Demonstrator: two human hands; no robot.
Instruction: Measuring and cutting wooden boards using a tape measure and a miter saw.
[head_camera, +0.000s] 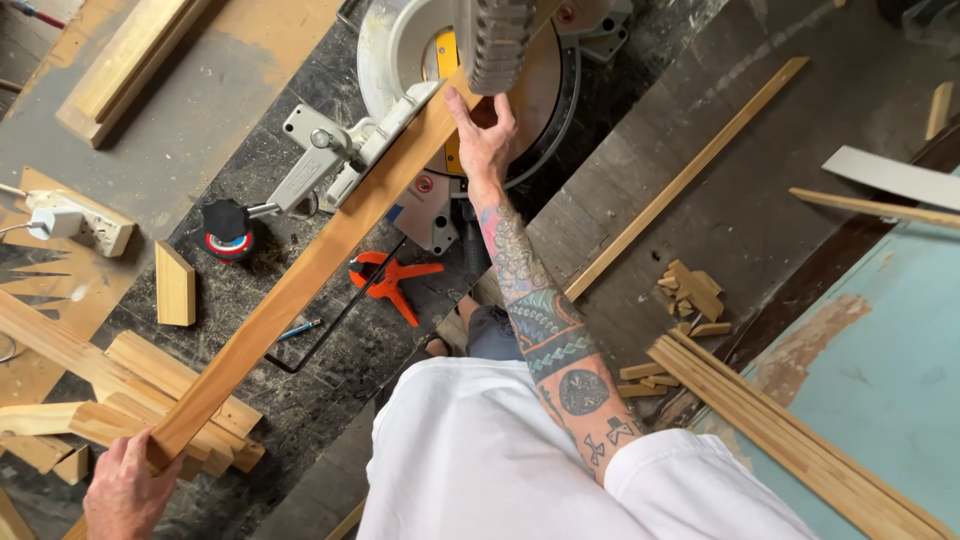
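Wooden board (310, 270) gripped at its near end by left hand (125, 490), right hand (485, 135) pressing it flat on saw (400, 50).

You had two hands in view: your left hand (125, 490) and your right hand (485, 135). There was one long board (310, 265), one saw (470, 70), one orange clamp (390, 280), one power strip (75, 222), one pencil (298, 328), one thin strip (690, 175), and one small heap of offcuts (688, 295).
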